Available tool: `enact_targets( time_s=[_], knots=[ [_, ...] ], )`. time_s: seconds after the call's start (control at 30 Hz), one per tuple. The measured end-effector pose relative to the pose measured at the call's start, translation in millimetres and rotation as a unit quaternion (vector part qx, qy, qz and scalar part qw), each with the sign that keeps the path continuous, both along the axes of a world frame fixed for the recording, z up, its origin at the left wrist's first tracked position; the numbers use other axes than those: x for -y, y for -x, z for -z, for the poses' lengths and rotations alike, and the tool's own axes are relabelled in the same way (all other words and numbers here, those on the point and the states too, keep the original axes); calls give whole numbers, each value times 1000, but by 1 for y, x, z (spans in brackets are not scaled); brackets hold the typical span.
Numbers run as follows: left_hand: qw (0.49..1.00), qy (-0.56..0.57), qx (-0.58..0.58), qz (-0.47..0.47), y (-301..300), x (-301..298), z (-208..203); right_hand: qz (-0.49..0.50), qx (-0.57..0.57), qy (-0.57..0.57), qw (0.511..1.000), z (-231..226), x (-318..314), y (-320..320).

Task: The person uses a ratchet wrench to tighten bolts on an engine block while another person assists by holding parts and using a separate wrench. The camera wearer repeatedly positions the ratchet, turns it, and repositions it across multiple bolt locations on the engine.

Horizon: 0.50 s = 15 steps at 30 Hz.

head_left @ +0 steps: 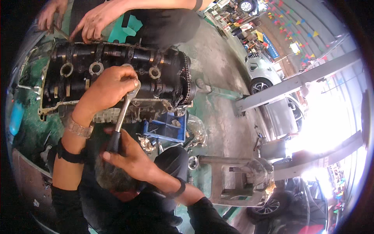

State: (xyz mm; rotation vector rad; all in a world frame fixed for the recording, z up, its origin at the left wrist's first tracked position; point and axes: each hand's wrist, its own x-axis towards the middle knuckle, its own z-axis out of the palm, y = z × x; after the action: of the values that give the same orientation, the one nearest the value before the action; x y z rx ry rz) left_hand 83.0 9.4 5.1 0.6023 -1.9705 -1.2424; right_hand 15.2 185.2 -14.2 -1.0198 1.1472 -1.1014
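Note:
My left hand [107, 89] is closed around the head end of a ratchet wrench [124, 111], over the middle of an opened engine cylinder head [82, 84]. The ratchet's lower end, with any socket, is hidden by that hand. Lower down, my right hand [134, 158] grips the black handle, which slants down toward me. Dark, oily camshafts and round bolt-hole rings show in the cylinder head, with a timing chain [186, 78] at its right end.
Across the engine, a co-worker's hand [91, 25] rests at its far edge; the other hand [48, 15] holds a thin rod. A blue parts tray [165, 132] stands below. Someone in dark clothing crouches beneath my arms. Lift arms [233, 162] and cars [280, 121] are at right.

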Motion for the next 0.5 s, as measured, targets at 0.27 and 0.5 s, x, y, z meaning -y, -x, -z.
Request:
enact_targets(
  time_s=[0.27, 0.5],
  knots=[
    [999, 31, 2, -6, -2, -5, -2, 9, -99, -76, 992, -6, -33, 48],
    [1000, 13, -11, 1, -3, -7, 1, 101, -505, 86, 853, -28, -29, 126]
  ],
)
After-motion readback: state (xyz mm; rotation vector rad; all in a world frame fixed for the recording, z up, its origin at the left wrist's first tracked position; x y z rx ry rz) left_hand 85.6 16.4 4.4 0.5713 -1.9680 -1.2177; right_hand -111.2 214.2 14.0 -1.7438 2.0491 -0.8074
